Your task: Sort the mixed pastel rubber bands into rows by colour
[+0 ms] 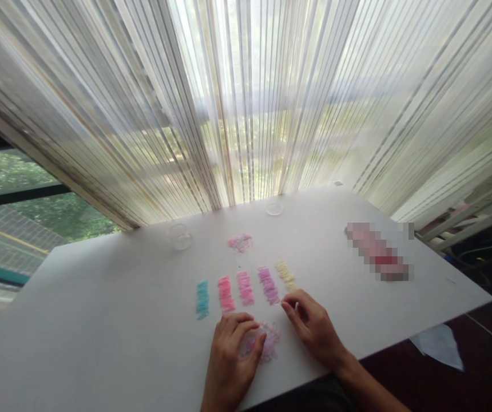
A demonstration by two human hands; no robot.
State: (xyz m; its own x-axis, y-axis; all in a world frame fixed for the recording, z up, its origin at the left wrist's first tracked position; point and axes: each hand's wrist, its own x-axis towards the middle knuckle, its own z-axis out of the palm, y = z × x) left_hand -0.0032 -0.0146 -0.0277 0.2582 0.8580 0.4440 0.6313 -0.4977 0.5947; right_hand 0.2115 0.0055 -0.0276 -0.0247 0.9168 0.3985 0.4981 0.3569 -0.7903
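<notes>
Down at the near edge of the white surface [100, 297], both hands work over a loose heap of pastel pieces [267, 342], mostly pink and lilac, too blurred to name more closely. Left hand [231, 357] rests with curled fingers spread on the heap's left side, fingertips touching it, its grip loose and closed on nothing I can make out. Right hand [312, 326] sits just right of the heap, thumb and forefinger pinched together on something small and pale; what it is, I cannot tell.

Just beyond the hands run 5 sorted rows, side by side: a teal row [202, 298], a hot-pink row [226, 293], a pink row [245, 288], a lilac row [268, 285] and a yellow row [286, 276]. Right-hand fingertips hover at the near end of the yellow row.

Farther back lies a small pink clump [240, 242]. A clear round container [179, 236] stands to its left, and a clear shallow dish [274, 208] sits by the striped sheer curtain [246, 103].
</notes>
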